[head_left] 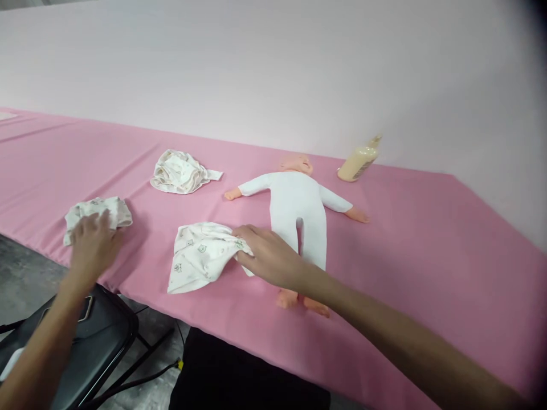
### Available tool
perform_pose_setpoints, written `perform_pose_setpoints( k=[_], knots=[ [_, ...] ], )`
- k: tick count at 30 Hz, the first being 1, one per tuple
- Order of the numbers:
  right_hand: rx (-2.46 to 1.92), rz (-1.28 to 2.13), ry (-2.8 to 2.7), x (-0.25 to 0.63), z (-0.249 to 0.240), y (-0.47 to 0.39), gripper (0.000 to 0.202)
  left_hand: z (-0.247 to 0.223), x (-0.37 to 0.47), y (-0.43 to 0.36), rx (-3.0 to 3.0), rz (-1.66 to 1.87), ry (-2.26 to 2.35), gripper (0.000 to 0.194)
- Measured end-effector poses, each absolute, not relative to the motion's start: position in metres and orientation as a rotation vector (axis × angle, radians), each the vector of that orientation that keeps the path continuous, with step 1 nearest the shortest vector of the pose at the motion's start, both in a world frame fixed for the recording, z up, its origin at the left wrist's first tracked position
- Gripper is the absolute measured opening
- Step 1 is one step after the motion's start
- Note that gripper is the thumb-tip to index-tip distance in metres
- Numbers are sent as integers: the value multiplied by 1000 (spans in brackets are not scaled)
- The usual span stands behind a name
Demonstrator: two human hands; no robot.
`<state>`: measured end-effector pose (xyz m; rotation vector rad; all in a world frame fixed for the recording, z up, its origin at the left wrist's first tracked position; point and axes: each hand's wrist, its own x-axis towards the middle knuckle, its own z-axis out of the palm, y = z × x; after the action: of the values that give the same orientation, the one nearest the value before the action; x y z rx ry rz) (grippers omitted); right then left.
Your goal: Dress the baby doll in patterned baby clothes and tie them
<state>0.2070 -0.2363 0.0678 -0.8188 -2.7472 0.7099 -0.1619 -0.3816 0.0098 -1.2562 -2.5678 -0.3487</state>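
My right hand (pixel 273 256) pinches one end of a white cloth garment (pixel 200 256) with small animal prints, in front of the doll's legs. The cloth's other end spreads over the table to the left. My left hand (pixel 94 239), a little blurred, lies with fingers apart over a folded printed cloth (pixel 122 212) near the front edge; whether it presses on it I cannot tell. A baby doll (pixel 294 199) in a white long-sleeved suit lies on its back, arms out, hands and feet bare. Behind the cloths sits a crumpled printed cloth (pixel 177 173) with a strap-like end.
A cream pump bottle (pixel 359 162) stands beyond the doll, near the wall (pixel 256 74). Pink cloth covers the table (pixel 410 245). Below its front edge at left are a black folding chair (pixel 102 336) and a dark cable (pixel 141 381).
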Motion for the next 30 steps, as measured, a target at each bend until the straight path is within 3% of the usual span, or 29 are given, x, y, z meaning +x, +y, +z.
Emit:
perform_pose_setpoints(
  k=[2,6,8,11,15,21,30],
  knots=[
    [-877,923,-2614,220,65,-243,33,5,-104,-382,-1592,-535,-2436,61],
    [-939,1234,-2342,234,66,-246,22,6,-12,-380,-2138,-775,-2356,72],
    [-982,1289,-2228,238,67,-244,21,8,8,-373,-2225,-857,-2269,56],
    [-1032,1254,-2143,246,71,-238,36,14,15,-358,-2239,-994,-2139,24],
    [-1003,1185,-2120,256,80,-230,49,43,16,-341,-2031,-1243,-2261,31],
    [-934,1131,-2028,269,103,-224,50,101,24,-318,-1949,-1690,-2283,36],
    [-968,1103,-1792,294,129,-224,51,133,31,-263,-2329,-1490,-2094,43]
  ],
)
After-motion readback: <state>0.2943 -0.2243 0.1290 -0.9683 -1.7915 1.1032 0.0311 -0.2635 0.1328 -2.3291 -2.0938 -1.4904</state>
